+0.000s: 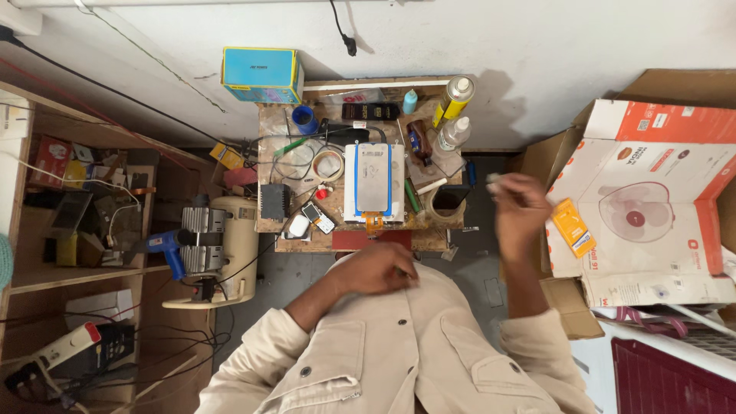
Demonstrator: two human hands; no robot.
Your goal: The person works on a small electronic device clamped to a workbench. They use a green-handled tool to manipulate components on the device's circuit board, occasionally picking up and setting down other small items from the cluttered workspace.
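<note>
I look straight down on a small wooden workbench [429, 239] crowded with tools. My left hand [378, 270] rests against my chest near the bench's front edge, fingers curled with nothing visible in them. Raised to the right of the bench, my right hand [521, 213] is blurred and pinches a small pale object [493, 181] at its fingertips. A white flat machine [374, 184] with a grey plate on top sits in the middle of the bench. Beside it lie a small phone-like device [317, 218] and a tape roll [330, 164].
A yellow spray can [454, 100], a clear bottle [451, 136] and a blue box [261, 74] stand at the back. A small compressor [224, 247] sits left of the bench, wooden shelves [69, 222] further left. A large fan carton [652, 203] lies on the right.
</note>
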